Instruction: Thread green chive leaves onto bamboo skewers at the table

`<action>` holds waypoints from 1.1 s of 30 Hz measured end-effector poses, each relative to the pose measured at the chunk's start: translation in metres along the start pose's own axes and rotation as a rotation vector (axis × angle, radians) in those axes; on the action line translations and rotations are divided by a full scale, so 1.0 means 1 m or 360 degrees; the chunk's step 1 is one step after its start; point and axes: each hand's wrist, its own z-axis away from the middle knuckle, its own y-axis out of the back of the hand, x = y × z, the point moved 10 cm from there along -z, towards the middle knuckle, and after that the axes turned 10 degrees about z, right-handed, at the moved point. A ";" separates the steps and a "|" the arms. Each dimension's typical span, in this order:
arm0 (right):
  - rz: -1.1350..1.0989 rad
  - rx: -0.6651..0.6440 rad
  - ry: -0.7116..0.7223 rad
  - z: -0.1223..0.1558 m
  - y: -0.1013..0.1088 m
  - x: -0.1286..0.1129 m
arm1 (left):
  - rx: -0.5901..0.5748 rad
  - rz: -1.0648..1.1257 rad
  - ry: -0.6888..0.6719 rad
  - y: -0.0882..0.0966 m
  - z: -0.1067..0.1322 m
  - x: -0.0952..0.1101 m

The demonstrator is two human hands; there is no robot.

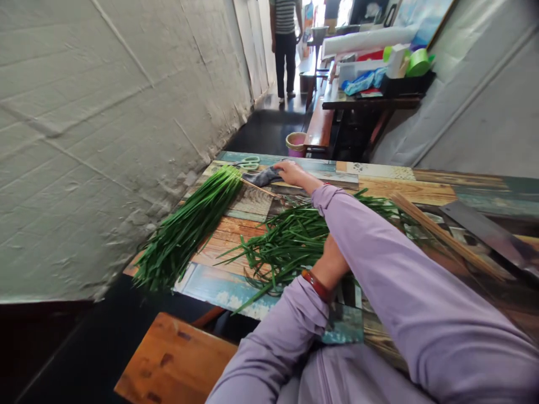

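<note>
My right hand [290, 171] reaches across to the far side of the table, its fingers closed on the end of a crumpled dark grey cloth [264, 178]. My left hand [332, 262], with a red bracelet at the wrist, rests at the loose pile of green chives [290, 238]. My right forearm crosses over it and hides its fingers. At the left edge of the table lies a neat bundle of chives [189, 224], its pale ends beside the cloth. Green-handled scissors [250, 163] lie just behind the cloth.
On the right of the table are a bunch of thin straw-coloured sticks [442, 233] and a wide-bladed cleaver [484, 230]. A wooden stool [174, 362] stands in front. Behind are a pink bucket [296, 145], a cluttered second table [366, 104] and a standing person [285, 50]. A covered wall runs along the left.
</note>
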 end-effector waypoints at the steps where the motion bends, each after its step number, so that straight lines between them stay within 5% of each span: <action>1: -0.0019 0.0047 0.0011 0.015 0.015 0.005 | -0.0017 -0.0055 -0.0007 -0.001 -0.005 0.006; 5: -0.0275 0.0205 -0.0045 0.104 0.083 0.038 | 0.0004 -0.0435 -0.0217 0.002 -0.011 0.031; 9: -0.0625 0.0429 -0.0375 0.234 0.134 0.094 | 0.0093 -0.0451 -0.0324 0.010 -0.012 0.038; 12: -0.0810 0.0649 -0.0716 0.332 0.140 0.138 | 0.0098 -0.0431 -0.0369 0.009 -0.016 0.039; 15: -0.0922 0.0716 -0.0875 0.391 0.114 0.156 | 0.0119 -0.0430 -0.0447 0.009 -0.019 0.042; 19: -0.0777 0.0612 -0.0834 0.401 0.075 0.142 | 0.0197 -0.0363 -0.0468 0.015 -0.022 0.041; 24: -0.0405 0.0797 -0.0689 0.385 0.077 0.123 | 0.0263 -0.0321 -0.0451 0.023 -0.021 0.037; 33: -0.1422 0.0737 -0.0866 0.359 0.036 0.145 | 0.0377 -0.0114 -0.0435 0.025 -0.027 0.061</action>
